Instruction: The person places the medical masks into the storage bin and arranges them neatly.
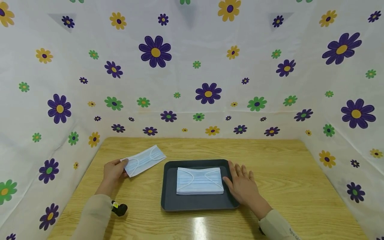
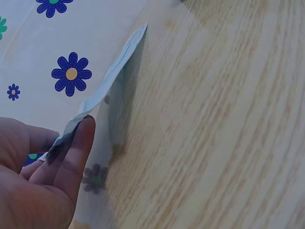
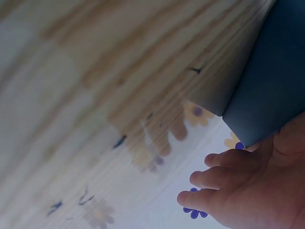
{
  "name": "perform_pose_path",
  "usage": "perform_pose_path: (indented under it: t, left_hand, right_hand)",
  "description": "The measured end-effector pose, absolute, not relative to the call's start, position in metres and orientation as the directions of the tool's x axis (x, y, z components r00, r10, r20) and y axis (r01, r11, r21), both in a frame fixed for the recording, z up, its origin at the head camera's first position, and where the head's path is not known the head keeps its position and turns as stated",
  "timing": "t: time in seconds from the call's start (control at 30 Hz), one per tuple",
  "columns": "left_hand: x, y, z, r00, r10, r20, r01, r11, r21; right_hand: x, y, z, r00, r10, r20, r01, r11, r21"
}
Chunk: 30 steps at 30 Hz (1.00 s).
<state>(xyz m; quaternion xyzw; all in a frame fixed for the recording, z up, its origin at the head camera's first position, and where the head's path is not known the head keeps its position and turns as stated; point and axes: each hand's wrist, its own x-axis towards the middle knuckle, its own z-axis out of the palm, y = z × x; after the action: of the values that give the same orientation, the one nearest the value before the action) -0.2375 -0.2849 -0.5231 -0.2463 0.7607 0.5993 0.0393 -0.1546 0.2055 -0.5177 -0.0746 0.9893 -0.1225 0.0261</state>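
Note:
A blue face mask with white ear loops (image 1: 147, 160) hangs from my left hand (image 1: 114, 172), pinched at its left end between thumb and fingers. The left wrist view catches this mask (image 2: 114, 71) nearly edge-on, tilted over the wood. A stack of similar face masks (image 1: 199, 185) lies in a dark grey tray (image 1: 192, 202) at the middle of the table. At the tray's right side rests my right hand (image 1: 244, 186), its fingers straight along the outside and its thumb over the rim. In the right wrist view, the fingers (image 3: 224, 179) lie beside the tray wall (image 3: 271, 81).
The light wood table (image 1: 285, 173) stretches out on both sides of the tray. A white curtain with printed flowers (image 1: 186, 76) encloses the table at the back, left and right. Around my left wrist is a small black device (image 1: 120, 209).

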Motion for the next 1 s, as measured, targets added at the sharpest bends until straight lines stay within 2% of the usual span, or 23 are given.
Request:
perform_pose_path:
  t: [0.23, 0.53, 0.67, 0.83, 1.0]
  left_hand:
    - [-0.2387, -0.2827, -0.5223, -0.881, -0.338, -0.331, -0.406, 0.179, 0.896]
    - [-0.2377, -0.2885, -0.5244, -0.917, -0.294, -0.271, -0.325, 0.153, 0.933]
    - [-0.2354, -0.2899, -0.5239, -0.916, -0.286, -0.282, -0.331, 0.139, 0.933]
    - [-0.2357, -0.2872, -0.5202, -0.914, -0.281, -0.294, -0.320, 0.051, 0.946]
    - [-0.2377, -0.2841, -0.5166, -0.921, -0.262, -0.289, -0.308, 0.033, 0.951]
  right_hand:
    - [-0.1559, 0.2060, -0.5177, -0.988, -0.148, -0.033, -0.136, 0.959, -0.250]
    - [-0.1546, 0.2053, -0.5172, -0.989, -0.143, -0.031, -0.130, 0.957, -0.260]
    - [-0.1542, 0.2050, -0.5175, -0.989, -0.142, -0.026, -0.131, 0.956, -0.264]
    - [-0.1541, 0.2052, -0.5172, -0.989, -0.143, -0.025, -0.131, 0.955, -0.266]
    - [-0.1536, 0.2055, -0.5154, -0.989, -0.143, -0.031, -0.130, 0.955, -0.267]
